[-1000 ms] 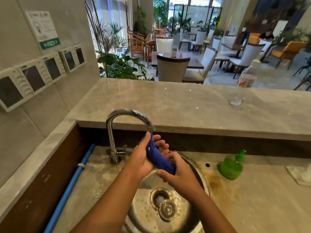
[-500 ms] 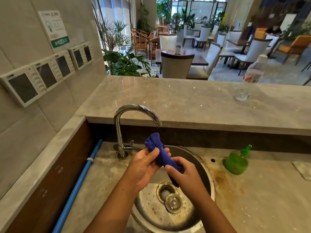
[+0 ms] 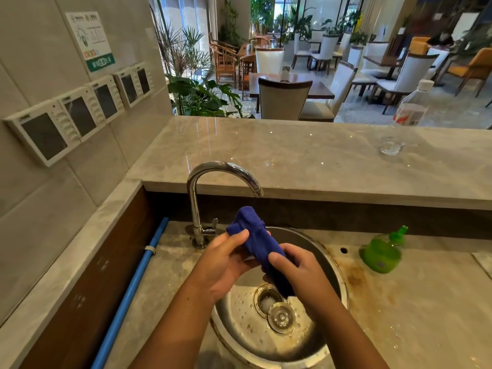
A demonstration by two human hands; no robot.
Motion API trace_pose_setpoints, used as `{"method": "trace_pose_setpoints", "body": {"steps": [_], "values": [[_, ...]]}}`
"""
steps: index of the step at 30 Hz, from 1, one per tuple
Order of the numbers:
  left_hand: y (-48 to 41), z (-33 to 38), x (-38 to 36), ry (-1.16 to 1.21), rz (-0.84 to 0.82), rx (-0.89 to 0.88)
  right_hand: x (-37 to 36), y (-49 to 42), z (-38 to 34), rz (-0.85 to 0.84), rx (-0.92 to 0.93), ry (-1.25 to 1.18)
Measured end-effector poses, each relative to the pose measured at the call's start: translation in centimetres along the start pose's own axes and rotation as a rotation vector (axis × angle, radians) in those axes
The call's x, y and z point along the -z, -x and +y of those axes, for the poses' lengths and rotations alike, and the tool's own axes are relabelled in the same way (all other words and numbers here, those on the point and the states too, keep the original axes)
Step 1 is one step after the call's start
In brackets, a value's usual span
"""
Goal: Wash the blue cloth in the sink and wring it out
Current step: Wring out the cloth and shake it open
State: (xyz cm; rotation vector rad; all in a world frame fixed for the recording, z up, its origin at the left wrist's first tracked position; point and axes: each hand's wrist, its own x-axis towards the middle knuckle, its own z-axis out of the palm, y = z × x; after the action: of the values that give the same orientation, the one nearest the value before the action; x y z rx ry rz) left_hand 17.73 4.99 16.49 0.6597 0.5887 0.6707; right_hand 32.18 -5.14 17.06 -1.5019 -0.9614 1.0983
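Note:
The blue cloth (image 3: 255,235) is bunched into a thick roll and held slanted above the round steel sink (image 3: 239,331). My left hand (image 3: 223,262) grips its upper end, thumb across the fabric. My right hand (image 3: 298,267) grips the lower part, whose tail hangs toward the drain (image 3: 267,298). The chrome faucet (image 3: 213,171) arches just behind the cloth; no water stream shows. The sink's loose strainer lid (image 3: 281,316) lies beside the drain hole.
A green soap bottle (image 3: 380,255) lies on the stained counter right of the sink. A raised marble ledge (image 3: 292,155) behind carries a clear plastic bottle (image 3: 410,110). A blue pipe (image 3: 133,286) runs along the left. Wall panels (image 3: 80,113) line the left wall.
The cloth and both hands have come down and away from under the spout. More of the cloth's upper end now sticks out above my left hand.

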Motion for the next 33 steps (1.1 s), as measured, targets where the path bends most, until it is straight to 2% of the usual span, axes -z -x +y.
{"method": "trace_pose_setpoints", "body": {"steps": [5, 9, 11, 14, 17, 20, 22, 24, 27, 29, 31, 33], "values": [[0.1, 0.5, 0.7, -0.027, -0.068, 0.004, -0.4, 0.0, -0.1, -0.052, -0.193, -0.405], [0.2, 0.5, 1.1, -0.008, -0.037, 0.001, -0.7, 0.2, -0.4, -0.101, -0.268, -0.487], [0.1, 0.1, 1.2, 0.000, 0.003, 0.002, -1.1, 0.0, -0.3, -0.065, -0.295, -0.434], [0.4, -0.4, 1.0, 0.026, 0.010, -0.017, -1.4, -0.3, 0.5, 0.016, -0.249, -0.175], [1.2, -0.5, 0.3, -0.004, -0.028, 0.013, -1.9, -0.3, 0.8, 0.093, -0.239, -0.164], [1.2, -1.3, -0.6, -0.145, 0.070, -0.010, -2.3, -0.1, 1.2, 0.170, -0.058, 0.154], [1.0, -1.9, -0.9, -0.207, 0.121, -0.023, -2.5, -0.1, 1.7, 0.221, -0.003, 0.211], [1.0, -1.9, -0.5, -0.186, 0.120, -0.028, -2.4, -0.2, 1.6, 0.221, -0.098, 0.034], [1.3, -1.3, 0.3, -0.114, 0.068, -0.005, -1.8, 0.1, 0.8, 0.116, -0.371, -0.556], [1.4, -1.3, 0.6, -0.089, 0.070, 0.024, -1.7, 0.3, 0.3, 0.054, -0.508, -0.805], [1.5, -1.6, 0.8, -0.081, 0.109, 0.036, -1.8, 0.2, 0.8, 0.041, -0.491, -0.733], [1.6, -1.9, 1.1, -0.096, 0.169, 0.039, -2.0, -0.2, 1.7, 0.079, -0.415, -0.533]]}}
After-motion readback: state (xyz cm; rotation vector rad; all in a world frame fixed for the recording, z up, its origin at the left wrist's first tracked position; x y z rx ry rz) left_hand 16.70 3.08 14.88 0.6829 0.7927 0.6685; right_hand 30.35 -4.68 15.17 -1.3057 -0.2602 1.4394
